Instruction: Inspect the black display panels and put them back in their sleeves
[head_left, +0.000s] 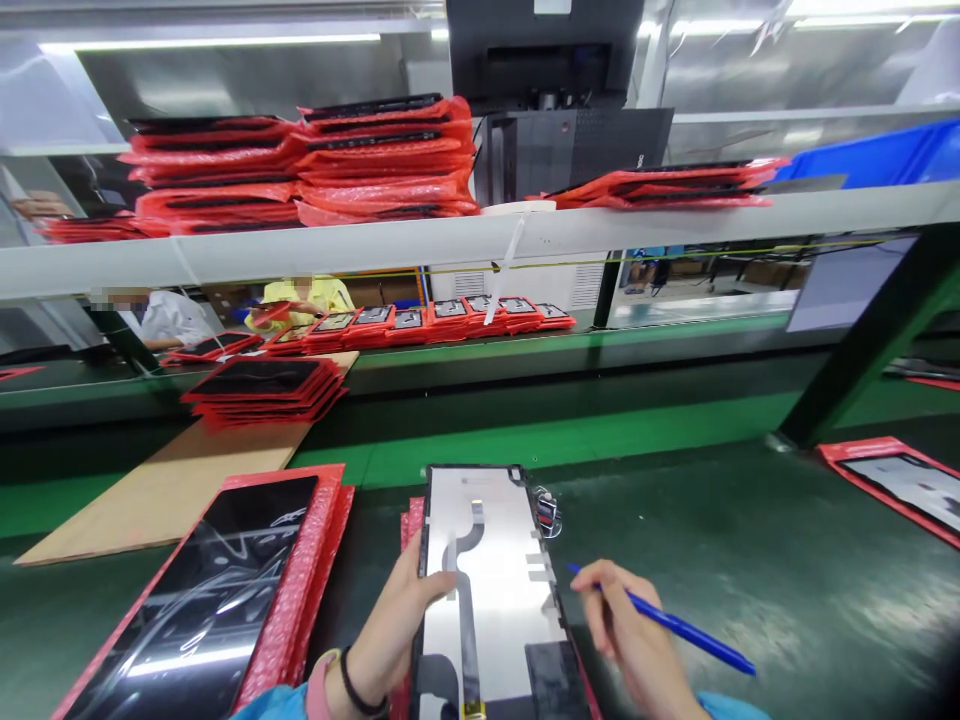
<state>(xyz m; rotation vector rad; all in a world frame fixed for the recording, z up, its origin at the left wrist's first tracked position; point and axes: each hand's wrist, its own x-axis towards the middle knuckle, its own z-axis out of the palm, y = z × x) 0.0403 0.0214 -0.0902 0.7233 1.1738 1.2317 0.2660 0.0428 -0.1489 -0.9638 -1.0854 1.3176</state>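
A flat display panel (pixel 491 580) lies back side up in front of me, silvery with a grey flex ribbon down its middle, on red bubble wrap. My left hand (pixel 394 625) grips its left edge, thumb on the metal face. My right hand (pixel 630 625) is closed on a blue pen (pixel 675 625), whose tip hovers just off the panel's right edge. A small connector with wires (pixel 546 508) sits at the panel's upper right corner.
A dark glossy panel on red wrap (pixel 217 590) lies at my left, beside a brown board (pixel 172 485) carrying a stack of wrapped panels (pixel 262 390). Another wrapped panel (pixel 900 480) lies right. More panels fill the conveyor (pixel 450 320) and shelf (pixel 375 160). People work opposite.
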